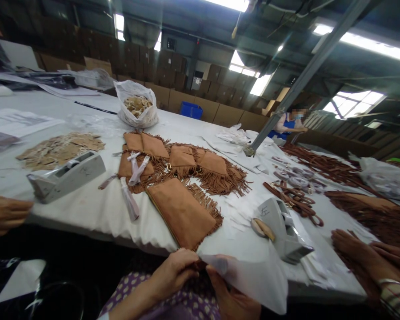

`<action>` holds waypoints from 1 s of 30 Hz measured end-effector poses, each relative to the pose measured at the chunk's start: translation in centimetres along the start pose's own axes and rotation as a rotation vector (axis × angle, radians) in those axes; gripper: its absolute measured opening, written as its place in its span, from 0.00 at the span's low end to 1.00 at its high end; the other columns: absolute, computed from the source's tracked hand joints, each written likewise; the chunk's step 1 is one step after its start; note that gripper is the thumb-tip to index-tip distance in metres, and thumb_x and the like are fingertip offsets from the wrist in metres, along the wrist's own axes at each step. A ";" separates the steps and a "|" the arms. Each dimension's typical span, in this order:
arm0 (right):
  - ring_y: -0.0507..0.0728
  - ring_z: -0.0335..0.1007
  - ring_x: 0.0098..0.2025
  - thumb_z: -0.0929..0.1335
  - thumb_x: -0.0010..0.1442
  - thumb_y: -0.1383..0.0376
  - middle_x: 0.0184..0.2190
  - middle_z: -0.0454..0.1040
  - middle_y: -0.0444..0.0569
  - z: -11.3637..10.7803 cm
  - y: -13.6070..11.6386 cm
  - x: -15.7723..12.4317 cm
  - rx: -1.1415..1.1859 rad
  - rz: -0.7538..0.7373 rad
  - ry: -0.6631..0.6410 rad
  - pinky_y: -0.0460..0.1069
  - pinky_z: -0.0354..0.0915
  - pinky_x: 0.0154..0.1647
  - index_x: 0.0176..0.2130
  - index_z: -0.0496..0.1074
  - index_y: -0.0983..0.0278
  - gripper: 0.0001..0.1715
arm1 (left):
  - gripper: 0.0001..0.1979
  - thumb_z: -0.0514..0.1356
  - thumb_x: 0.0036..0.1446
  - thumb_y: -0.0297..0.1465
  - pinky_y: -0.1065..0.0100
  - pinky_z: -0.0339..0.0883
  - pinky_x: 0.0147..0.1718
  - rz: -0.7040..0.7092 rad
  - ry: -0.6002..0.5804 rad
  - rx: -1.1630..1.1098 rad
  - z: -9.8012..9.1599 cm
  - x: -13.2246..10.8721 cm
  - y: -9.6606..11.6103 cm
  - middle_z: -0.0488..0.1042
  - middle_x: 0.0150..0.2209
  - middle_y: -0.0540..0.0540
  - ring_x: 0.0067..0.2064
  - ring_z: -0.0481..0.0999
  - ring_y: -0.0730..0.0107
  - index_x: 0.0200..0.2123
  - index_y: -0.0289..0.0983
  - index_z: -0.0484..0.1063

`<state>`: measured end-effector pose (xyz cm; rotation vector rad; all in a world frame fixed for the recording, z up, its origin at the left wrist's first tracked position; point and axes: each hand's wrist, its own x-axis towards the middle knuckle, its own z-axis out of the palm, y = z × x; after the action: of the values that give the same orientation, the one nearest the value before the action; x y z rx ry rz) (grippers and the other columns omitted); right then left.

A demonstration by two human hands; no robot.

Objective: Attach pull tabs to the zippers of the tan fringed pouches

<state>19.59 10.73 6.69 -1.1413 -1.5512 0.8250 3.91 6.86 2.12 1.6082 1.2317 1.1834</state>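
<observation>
At the table's front edge, my left hand [177,272] is closed, its thumb and fingertips pinched together just below the near corner of a tan fringed pouch [183,213]. A dark brown bit shows between my two hands, too small and covered to name. My right hand [233,300] is closed on a thin translucent white sheet [260,278], which drapes over its fingers and hangs off to the right. The pouch lies flat on the white table [120,222], its fringe toward the far right side.
More fringed pouches [183,160] lie beyond, near plastic-wrapped strips [130,200]. Tape dispensers [66,175] [283,231] stand left and right. Brown straps [293,200], tan scraps [62,149] and a plastic bag [138,106] surround them. Co-workers' hands [6,215] [356,249] appear at both sides.
</observation>
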 end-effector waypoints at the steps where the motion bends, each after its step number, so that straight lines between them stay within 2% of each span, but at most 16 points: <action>1: 0.61 0.74 0.31 0.74 0.46 0.51 0.27 0.78 0.50 0.2 0.7 0.1 -0.010 -0.064 -0.080 0.56 0.71 0.41 0.27 0.78 0.60 0.15 | 0.06 0.55 0.57 0.26 0.66 0.61 0.43 0.013 -0.003 -0.021 -0.2 0.2 0.2 0.74 0.36 0.45 0.41 0.70 0.63 0.34 0.37 0.72; 2: 0.61 0.73 0.30 0.73 0.48 0.51 0.25 0.78 0.50 0.5 1.3 0.2 -0.016 -0.102 -0.153 0.55 0.71 0.38 0.25 0.78 0.59 0.15 | 0.06 0.55 0.57 0.26 0.67 0.62 0.43 0.014 0.002 -0.043 -0.4 0.4 0.5 0.74 0.36 0.45 0.40 0.71 0.64 0.34 0.37 0.72; 4: 0.60 0.73 0.28 0.72 0.49 0.50 0.24 0.78 0.49 1.0 2.4 0.0 -0.035 -0.063 -0.219 0.53 0.71 0.33 0.26 0.78 0.60 0.16 | 0.04 0.55 0.55 0.26 0.69 0.63 0.39 -0.026 0.044 -0.079 -0.6 0.6 0.9 0.74 0.34 0.47 0.38 0.71 0.66 0.34 0.36 0.70; 5: 0.60 0.74 0.28 0.72 0.49 0.50 0.25 0.78 0.50 1.3 2.8 -0.3 -0.047 -0.003 -0.208 0.52 0.71 0.32 0.27 0.79 0.60 0.17 | 0.04 0.56 0.54 0.25 0.70 0.63 0.37 -0.058 0.077 -0.101 -0.6 0.7 1.0 0.73 0.33 0.48 0.36 0.71 0.67 0.34 0.36 0.69; 7: 0.61 0.75 0.30 0.72 0.49 0.50 0.27 0.79 0.51 1.7 3.3 -1.0 -0.081 0.102 -0.173 0.51 0.71 0.33 0.29 0.80 0.62 0.18 | 0.09 0.59 0.51 0.24 0.72 0.62 0.33 -0.114 0.129 -0.177 -0.5 0.8 0.9 0.72 0.32 0.50 0.34 0.70 0.70 0.37 0.37 0.65; 9: 0.62 0.75 0.31 0.73 0.48 0.50 0.27 0.80 0.51 1.8 3.6 -1.5 -0.108 0.100 -0.171 0.51 0.70 0.34 0.30 0.80 0.62 0.18 | 0.16 0.59 0.48 0.22 0.73 0.61 0.31 -0.129 0.133 -0.287 -0.2 0.7 0.4 0.72 0.33 0.51 0.33 0.70 0.72 0.42 0.38 0.62; 11: 0.60 0.75 0.31 0.72 0.50 0.53 0.28 0.79 0.50 1.7 4.0 -1.6 -0.128 -0.040 -0.207 0.50 0.71 0.35 0.30 0.80 0.61 0.14 | 0.21 0.58 0.47 0.21 0.73 0.61 0.31 -0.138 0.115 -0.366 0.0 0.6 -0.3 0.73 0.34 0.50 0.32 0.70 0.72 0.46 0.38 0.59; 13: 0.59 0.75 0.32 0.71 0.54 0.58 0.30 0.79 0.49 1.4 4.6 -1.1 -0.150 -0.272 -0.265 0.50 0.72 0.36 0.33 0.79 0.59 0.09 | 0.24 0.57 0.48 0.20 0.73 0.62 0.31 -0.149 0.106 -0.369 -0.1 0.5 -0.7 0.74 0.34 0.49 0.32 0.71 0.72 0.50 0.38 0.58; 15: 0.58 0.75 0.35 0.69 0.56 0.63 0.34 0.77 0.49 1.3 4.9 -0.5 -0.184 -0.467 -0.332 0.49 0.72 0.36 0.38 0.78 0.59 0.09 | 0.26 0.56 0.50 0.21 0.71 0.64 0.33 -0.141 0.100 -0.332 -0.5 0.5 -0.8 0.75 0.36 0.47 0.33 0.73 0.70 0.53 0.38 0.56; 16: 0.57 0.75 0.36 0.69 0.56 0.65 0.35 0.77 0.50 1.3 4.8 -0.2 -0.199 -0.519 -0.353 0.49 0.72 0.37 0.40 0.77 0.59 0.10 | 0.26 0.55 0.52 0.22 0.70 0.64 0.34 -0.129 0.097 -0.318 -0.8 0.5 -0.6 0.76 0.37 0.46 0.34 0.73 0.69 0.55 0.38 0.56; 20: 0.57 0.74 0.38 0.66 0.59 0.69 0.36 0.74 0.51 2.6 3.0 0.2 -0.193 -0.595 -0.302 0.49 0.71 0.37 0.41 0.74 0.61 0.10 | 0.25 0.54 0.54 0.24 0.71 0.63 0.33 -0.099 0.075 -0.334 -3.3 0.8 1.2 0.77 0.37 0.45 0.34 0.73 0.70 0.56 0.37 0.56; 24: 0.58 0.72 0.40 0.64 0.60 0.69 0.38 0.73 0.53 5.6 0.1 -0.4 -0.179 -0.654 -0.244 0.51 0.69 0.39 0.40 0.73 0.61 0.10 | 0.19 0.54 0.55 0.27 0.70 0.62 0.33 -0.133 0.080 -0.418 -6.9 0.0 3.0 0.76 0.36 0.45 0.33 0.72 0.70 0.52 0.34 0.63; 27: 0.56 0.70 0.35 0.63 0.61 0.69 0.34 0.73 0.52 8.8 -0.6 -1.4 -0.231 -0.684 -0.290 0.50 0.66 0.35 0.36 0.73 0.63 0.09 | 0.17 0.56 0.57 0.36 0.69 0.64 0.34 -0.276 0.147 -0.448 -9.5 -2.2 2.8 0.74 0.36 0.45 0.35 0.73 0.68 0.48 0.34 0.66; 30: 0.55 0.65 0.27 0.62 0.61 0.70 0.25 0.69 0.48 12.2 0.3 -2.7 -0.344 -0.722 -0.342 0.49 0.60 0.28 0.29 0.71 0.63 0.11 | 0.23 0.58 0.55 0.43 0.71 0.64 0.29 -0.499 0.330 -0.449 -11.3 -5.3 1.7 0.72 0.38 0.46 0.31 0.72 0.72 0.49 0.37 0.63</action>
<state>8.05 8.72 2.27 -0.5862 -2.2553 0.2687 -7.05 1.75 5.57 0.7398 1.3461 1.3024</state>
